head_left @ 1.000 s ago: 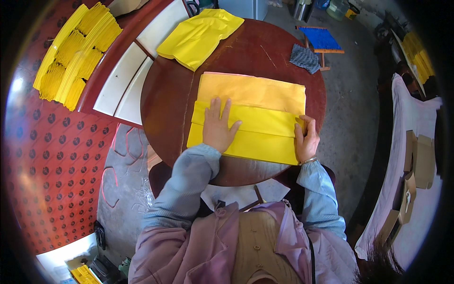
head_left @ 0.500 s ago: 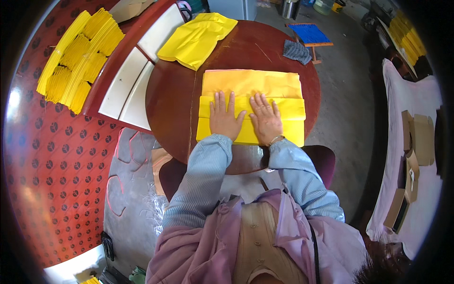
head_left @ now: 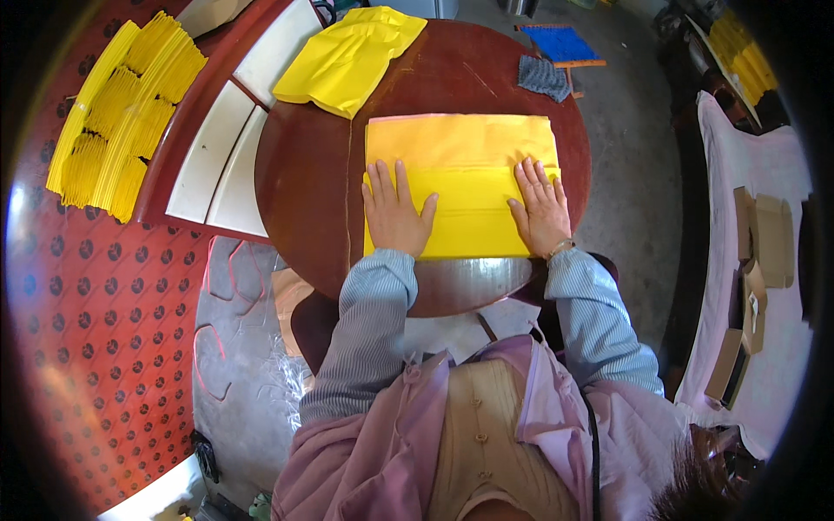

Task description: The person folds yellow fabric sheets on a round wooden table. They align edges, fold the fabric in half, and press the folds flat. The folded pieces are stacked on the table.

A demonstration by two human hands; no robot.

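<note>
Folded yellow sheet (head_left: 460, 187), frame centre, on round brown table (head_left: 313, 182) | left hand (head_left: 395, 211) flat, fingers spread, on its lower left; right hand (head_left: 540, 207) flat on its lower right | rectangular, orange-yellow upper band, brighter lower flap | crumpled yellow sheet (head_left: 347, 56) upper centre; stacked yellow sheets (head_left: 117, 108) upper left.
</note>
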